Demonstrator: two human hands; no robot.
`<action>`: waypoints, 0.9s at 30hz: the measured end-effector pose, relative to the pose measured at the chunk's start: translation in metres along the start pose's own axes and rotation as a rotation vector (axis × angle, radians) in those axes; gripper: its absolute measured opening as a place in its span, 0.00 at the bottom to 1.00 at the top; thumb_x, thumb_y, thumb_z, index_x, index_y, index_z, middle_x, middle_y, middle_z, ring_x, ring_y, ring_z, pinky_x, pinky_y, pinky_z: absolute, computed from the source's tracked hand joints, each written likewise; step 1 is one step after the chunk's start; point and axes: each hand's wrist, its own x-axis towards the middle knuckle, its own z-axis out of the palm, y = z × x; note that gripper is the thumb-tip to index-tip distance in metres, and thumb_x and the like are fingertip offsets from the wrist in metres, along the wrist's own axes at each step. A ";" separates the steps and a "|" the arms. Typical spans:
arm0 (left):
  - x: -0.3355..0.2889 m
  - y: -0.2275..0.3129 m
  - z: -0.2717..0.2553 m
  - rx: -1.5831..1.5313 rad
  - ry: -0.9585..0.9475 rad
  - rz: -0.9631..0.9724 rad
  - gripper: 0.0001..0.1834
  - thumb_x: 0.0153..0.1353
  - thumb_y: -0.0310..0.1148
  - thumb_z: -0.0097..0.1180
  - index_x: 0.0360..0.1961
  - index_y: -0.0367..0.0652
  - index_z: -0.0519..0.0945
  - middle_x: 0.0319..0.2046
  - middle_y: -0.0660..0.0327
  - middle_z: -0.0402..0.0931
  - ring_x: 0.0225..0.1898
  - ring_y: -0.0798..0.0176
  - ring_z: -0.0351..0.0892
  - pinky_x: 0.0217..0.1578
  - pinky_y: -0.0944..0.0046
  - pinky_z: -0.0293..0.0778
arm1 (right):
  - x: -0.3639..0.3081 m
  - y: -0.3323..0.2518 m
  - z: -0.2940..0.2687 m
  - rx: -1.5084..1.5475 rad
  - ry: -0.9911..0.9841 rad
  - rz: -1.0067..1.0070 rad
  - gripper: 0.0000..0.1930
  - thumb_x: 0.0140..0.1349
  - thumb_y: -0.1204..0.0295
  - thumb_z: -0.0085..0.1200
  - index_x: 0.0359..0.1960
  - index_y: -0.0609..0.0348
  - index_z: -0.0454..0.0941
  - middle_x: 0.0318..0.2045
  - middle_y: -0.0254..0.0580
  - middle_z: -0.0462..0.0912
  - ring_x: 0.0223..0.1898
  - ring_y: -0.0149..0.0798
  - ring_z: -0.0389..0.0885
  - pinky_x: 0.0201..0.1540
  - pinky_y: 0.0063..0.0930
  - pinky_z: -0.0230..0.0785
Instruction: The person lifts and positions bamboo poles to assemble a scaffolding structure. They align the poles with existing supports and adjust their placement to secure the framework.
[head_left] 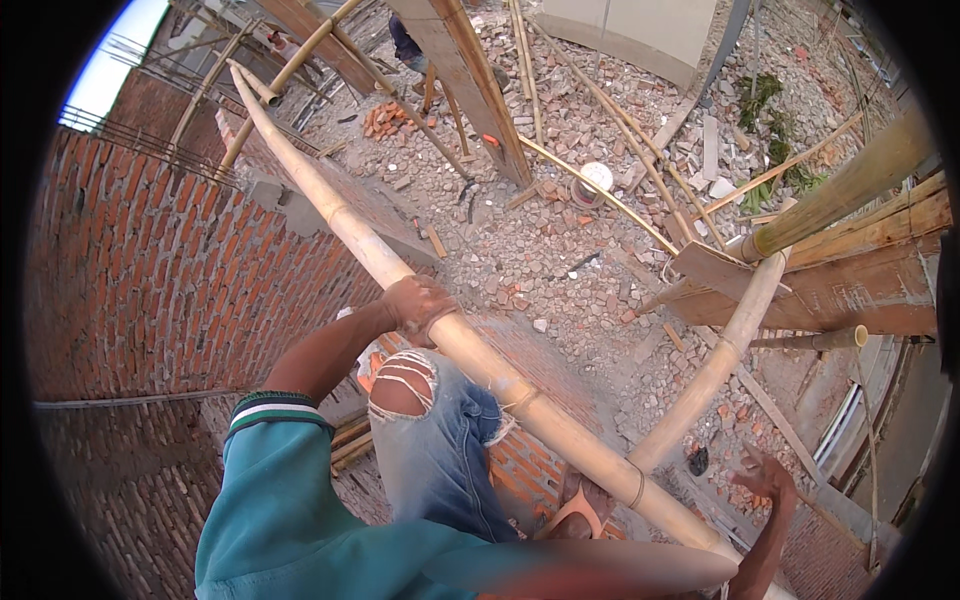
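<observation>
Firmly, by the look of it, the left hand (420, 305) closes around a long bamboo pole (500, 378), its fingers wrapped over the top. The right hand (768, 475) holds nothing: it hangs apart from the pole, on its right, with fingers spread and slightly curled.

Just under the pole is a bent knee in torn jeans (435, 470), and farther along, a foot in a sandal (580, 510) on brickwork. Between the hands, a second bamboo pole (710, 365) meets the first and slants off toward the upper right, where a thick bamboo pole (850, 185) and wooden planks (860, 280) crowd that side. At the far left, another bamboo pole (310, 50) crosses near the long pole's tip. A brick wall (150, 270) fills the left; beyond the pole lies rubble (540, 265), with a white bucket (597, 178), stacked orange bricks (387, 120) and an upright wooden board (460, 80).

The long pole's axis runs diagonally, from upper left to lower right, in front of the person. The left elbow bends outward, forearm reaching up and inward; the right forearm rises from the lower edge.
</observation>
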 end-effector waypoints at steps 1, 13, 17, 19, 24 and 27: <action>0.001 -0.002 0.000 -0.020 -0.016 -0.003 0.27 0.34 0.53 0.70 0.34 0.50 0.78 0.28 0.61 0.79 0.32 0.52 0.83 0.34 0.53 0.79 | -0.002 -0.003 0.036 0.065 -0.101 0.032 0.60 0.46 0.45 0.74 0.77 0.52 0.54 0.64 0.55 0.76 0.65 0.51 0.76 0.66 0.40 0.69; 0.016 -0.008 -0.004 -0.087 -0.369 -0.100 0.30 0.28 0.51 0.71 0.37 0.55 0.79 0.28 0.60 0.81 0.30 0.47 0.84 0.30 0.45 0.79 | -0.026 -0.020 0.189 -0.151 0.506 -0.536 0.55 0.39 0.56 0.78 0.70 0.63 0.63 0.57 0.59 0.76 0.58 0.62 0.74 0.60 0.55 0.66; 0.027 -0.010 -0.006 -0.073 -0.549 -0.124 0.27 0.27 0.48 0.71 0.34 0.56 0.80 0.25 0.60 0.81 0.30 0.46 0.84 0.29 0.45 0.78 | -0.009 0.002 0.235 -0.272 0.742 -0.406 0.48 0.45 0.55 0.71 0.69 0.61 0.65 0.55 0.59 0.75 0.57 0.63 0.72 0.59 0.60 0.62; 0.031 -0.011 -0.007 -0.081 -0.553 -0.108 0.26 0.26 0.47 0.70 0.33 0.56 0.80 0.25 0.59 0.82 0.30 0.46 0.84 0.29 0.45 0.78 | 0.003 0.013 0.246 -0.318 0.718 -0.307 0.47 0.44 0.55 0.70 0.67 0.61 0.66 0.54 0.59 0.76 0.57 0.63 0.73 0.59 0.60 0.63; 0.037 -0.014 -0.012 -0.142 -0.600 -0.104 0.25 0.26 0.46 0.70 0.33 0.57 0.81 0.26 0.59 0.82 0.31 0.46 0.84 0.32 0.45 0.78 | 0.010 0.024 0.246 -0.327 0.681 -0.290 0.44 0.41 0.58 0.67 0.64 0.62 0.68 0.51 0.58 0.77 0.53 0.64 0.74 0.56 0.59 0.66; 0.040 -0.014 -0.014 -0.145 -0.647 -0.106 0.26 0.26 0.46 0.70 0.34 0.58 0.81 0.27 0.59 0.82 0.33 0.46 0.84 0.34 0.46 0.78 | 0.006 0.020 0.237 -0.320 0.705 -0.438 0.43 0.40 0.59 0.67 0.61 0.64 0.68 0.47 0.58 0.77 0.49 0.65 0.76 0.52 0.59 0.70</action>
